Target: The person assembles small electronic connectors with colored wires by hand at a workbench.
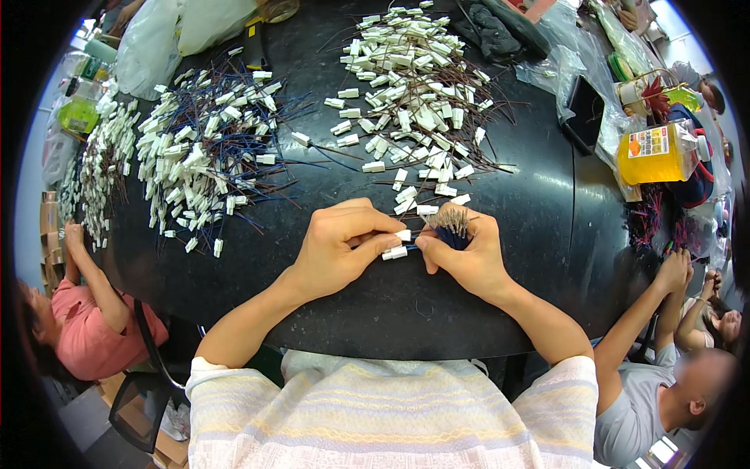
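At the near middle of the table, my left hand [337, 244] pinches a small white connector [403, 234] between thumb and fingertips. Just below it, a second white connector [395, 252] shows at the thumb tip, with a blue wire running right. My right hand [478, 262] is closed round a bundle of dark blue wires [453, 234], whose bare metal ends point up and away. Its thumb and finger also pinch thin wires leading to the connectors. Beyond both hands lies a pile of white connectors with brown wires [410, 86], its nearest pieces almost touching my fingers.
Another pile of white connectors with blue and brown wires [207, 148] covers the black table's [516, 211] left. A dark phone [584, 115] and a yellow-liquid bottle [656, 154] stand right, near plastic bags. People work at both sides: a pink sleeve [98, 309] left, a grey sleeve [625, 406] right.
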Demonstrator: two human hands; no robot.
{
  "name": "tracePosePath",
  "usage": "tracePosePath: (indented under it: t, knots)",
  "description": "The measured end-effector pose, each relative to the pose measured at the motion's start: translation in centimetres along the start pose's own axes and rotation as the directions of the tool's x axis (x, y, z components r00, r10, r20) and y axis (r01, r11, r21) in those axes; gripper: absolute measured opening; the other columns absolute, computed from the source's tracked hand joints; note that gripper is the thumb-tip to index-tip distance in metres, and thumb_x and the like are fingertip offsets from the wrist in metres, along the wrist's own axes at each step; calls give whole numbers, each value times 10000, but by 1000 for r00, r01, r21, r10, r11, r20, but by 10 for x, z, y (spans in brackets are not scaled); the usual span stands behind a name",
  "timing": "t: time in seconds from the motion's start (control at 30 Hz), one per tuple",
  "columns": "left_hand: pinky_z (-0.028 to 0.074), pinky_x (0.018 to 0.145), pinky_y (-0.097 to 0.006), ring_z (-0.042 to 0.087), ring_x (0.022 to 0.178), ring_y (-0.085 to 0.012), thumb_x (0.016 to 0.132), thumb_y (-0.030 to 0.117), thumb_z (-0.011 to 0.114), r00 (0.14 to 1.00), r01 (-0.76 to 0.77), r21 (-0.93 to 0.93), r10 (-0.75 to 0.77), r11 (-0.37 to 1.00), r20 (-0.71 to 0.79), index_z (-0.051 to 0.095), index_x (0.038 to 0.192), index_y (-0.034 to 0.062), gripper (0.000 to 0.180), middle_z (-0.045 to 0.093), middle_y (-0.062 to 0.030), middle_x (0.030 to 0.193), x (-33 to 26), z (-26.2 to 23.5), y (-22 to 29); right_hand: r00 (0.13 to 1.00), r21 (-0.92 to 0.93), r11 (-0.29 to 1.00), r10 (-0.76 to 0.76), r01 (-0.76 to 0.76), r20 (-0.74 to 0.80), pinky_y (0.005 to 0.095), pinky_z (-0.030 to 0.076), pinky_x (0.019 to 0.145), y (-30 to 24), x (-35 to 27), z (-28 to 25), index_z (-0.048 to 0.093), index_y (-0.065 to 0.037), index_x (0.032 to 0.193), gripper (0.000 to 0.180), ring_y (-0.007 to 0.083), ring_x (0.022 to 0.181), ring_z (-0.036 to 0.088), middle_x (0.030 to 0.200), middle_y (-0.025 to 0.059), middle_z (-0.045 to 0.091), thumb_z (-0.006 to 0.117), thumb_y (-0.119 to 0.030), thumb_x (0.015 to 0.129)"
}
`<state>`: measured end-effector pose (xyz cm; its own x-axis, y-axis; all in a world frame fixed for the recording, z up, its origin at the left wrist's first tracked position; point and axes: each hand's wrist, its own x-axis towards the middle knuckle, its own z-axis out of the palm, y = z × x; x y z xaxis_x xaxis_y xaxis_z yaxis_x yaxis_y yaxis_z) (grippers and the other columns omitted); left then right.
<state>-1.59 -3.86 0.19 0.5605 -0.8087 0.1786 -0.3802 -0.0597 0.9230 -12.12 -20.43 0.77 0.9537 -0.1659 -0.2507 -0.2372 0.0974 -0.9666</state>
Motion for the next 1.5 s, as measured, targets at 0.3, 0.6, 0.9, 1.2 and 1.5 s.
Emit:
tracePosePath:
  t: [0.3, 0.6, 0.9, 1.2, 1.5]
  knots:
    - [438, 680, -340, 546, 774, -259, 657, 18, 687, 942, -226, 514, 320, 827, -100, 618, 925, 7, 277, 609, -91, 898, 24, -16, -9, 995, -114, 990, -70, 77, 65, 207, 401, 497, -2, 7, 4, 547, 5, 798, 65, 76, 536, 535, 600, 33, 576, 593, -40, 793]
    - [403, 561, -262, 511, 656, -162, 709, -2, 664, 957, -77, 461, 195, 884, -214, 596, 843, -1, 150, 538, -64, 760, 16, -16, -20, 999, -37, 999, 28, -29, -15, 209, 379, 535, -3, 5, 4, 532, -24, 805, 62, 58, 540, 516, 568, 18, 582, 581, -57, 783]
    - [322, 471, -184, 473, 563, -39, 748, -6, 650, 974, 81, -28, -85, 996, -209, 633, 853, 5, 107, 552, -15, 719, 0, -7, -3, 1000, -76, 997, -12, 13, 8, 201, 390, 547, -5, 5, 1, 538, -23, 780, 87, 54, 549, 522, 589, 22, 584, 616, -61, 764]
    - [300, 467, -175, 456, 550, -27, 766, -3, 635, 973, 91, -159, -122, 983, -196, 644, 868, 5, 102, 566, -11, 721, -2, -6, -5, 1000, -28, 1000, -4, 5, 7, 202, 418, 517, -3, 3, 1, 545, -13, 779, 83, 70, 543, 562, 597, 30, 582, 622, -32, 754]
    - [302, 454, -201, 429, 527, -59, 727, -35, 642, 994, -7, 81, 15, 997, -105, 658, 866, 27, 153, 536, -22, 681, 1, -6, 0, 999, 127, 991, 36, -38, 21, 212, 411, 521, -7, 3, -6, 558, -13, 771, 43, 69, 547, 543, 597, 31, 584, 596, -30, 759]
